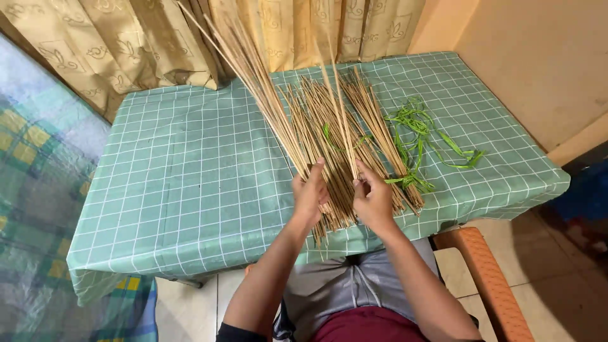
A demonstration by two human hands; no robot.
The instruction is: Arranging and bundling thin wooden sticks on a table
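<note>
A pile of thin tan sticks (370, 117) lies on a table covered with a green checked cloth (183, 171). My left hand (309, 193) grips a raised bundle of sticks (250, 63) that fans up and to the left. Just right of it, my right hand (373, 199) pinches a few upright sticks (335, 88) between thumb and fingers. Both hands hover over the near end of the pile, close together. Green leaf strips (418, 136) lie tangled on the cloth to the right of the pile.
Patterned beige curtains (126, 38) hang behind the table. A checked blue and yellow bed cover (31, 164) lies at the left. An orange chair arm (487, 278) sits at the lower right, beside a tan wall (538, 57).
</note>
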